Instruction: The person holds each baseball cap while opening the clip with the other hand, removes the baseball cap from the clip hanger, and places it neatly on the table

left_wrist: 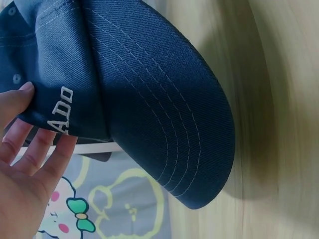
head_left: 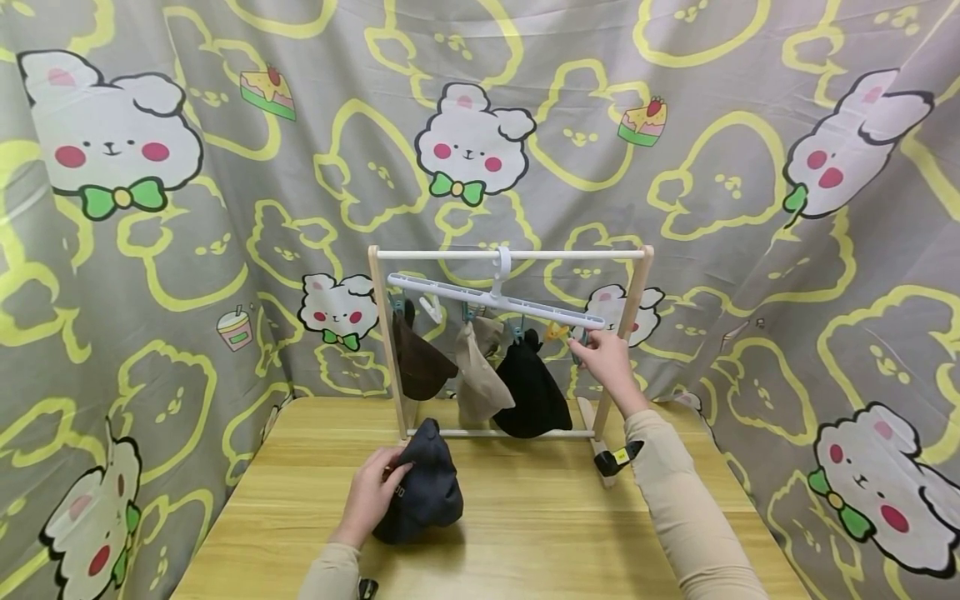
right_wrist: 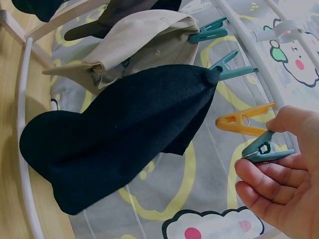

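My left hand [head_left: 372, 492] grips a navy baseball cap [head_left: 429, 492] by its edge, low over the table's front. In the left wrist view the cap's stitched brim points right, and white letters show on its side; the thumb lies outside, fingers under the rim. Up at the right end of a tilted white hanger [head_left: 450, 290], my right hand [head_left: 609, 363] pinches a teal clothespin [right_wrist: 264, 149] between thumb and fingers. A yellow clothespin [right_wrist: 243, 120] hangs beside it. Further left along the hanger, teal clothespins hold a black cap [head_left: 534, 396], a beige cap [head_left: 480, 379] and a brown cap [head_left: 420, 358].
The hanger hooks onto the top bar [head_left: 435, 255] of a small wooden rack standing on the wood-grain table [head_left: 525, 517]. A white clothespin [head_left: 431, 309] also hangs there. Behind and at both sides falls a grey curtain [head_left: 292, 167] with rabbit prints.
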Available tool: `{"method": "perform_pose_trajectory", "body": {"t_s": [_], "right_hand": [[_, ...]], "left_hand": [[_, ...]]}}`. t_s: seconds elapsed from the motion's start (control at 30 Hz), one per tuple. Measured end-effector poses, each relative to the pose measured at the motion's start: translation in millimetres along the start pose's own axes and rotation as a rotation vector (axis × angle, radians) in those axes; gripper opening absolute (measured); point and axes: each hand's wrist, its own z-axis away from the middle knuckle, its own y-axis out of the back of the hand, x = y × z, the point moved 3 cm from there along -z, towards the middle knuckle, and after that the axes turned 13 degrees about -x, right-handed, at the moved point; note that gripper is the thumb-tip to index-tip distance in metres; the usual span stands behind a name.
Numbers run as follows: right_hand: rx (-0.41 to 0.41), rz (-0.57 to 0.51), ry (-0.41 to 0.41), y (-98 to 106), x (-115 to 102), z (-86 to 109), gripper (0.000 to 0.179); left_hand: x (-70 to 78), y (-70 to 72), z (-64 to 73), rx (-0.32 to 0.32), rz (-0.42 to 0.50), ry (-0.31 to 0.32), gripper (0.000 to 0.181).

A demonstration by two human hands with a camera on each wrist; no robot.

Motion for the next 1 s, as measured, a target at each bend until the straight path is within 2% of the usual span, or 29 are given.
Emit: {"method": "perform_pose_trajectory", "body": {"t_s": [0.27, 0.53, 1.0], "right_hand": [[-0.005, 0.003, -0.005, -1.6, 1.2, -1.3, 0.035], [-0.004, -0.006, -0.007, -1.3, 1.2, -0.9, 0.035], [-0.005, -0.014, -0.011, -2.7, 1.6, -0.4, 0.036]], "left_hand": [[-5.2, 7.6, 0.7, -0.010, -0.045, 0.025, 0.024], [-11.7, 16.7, 1.4, 0.007, -0.102, -0.019, 0.024], [-22.3, 33.9, 2.4, -0.024, -0.197, 0.014, 0.022]]}}
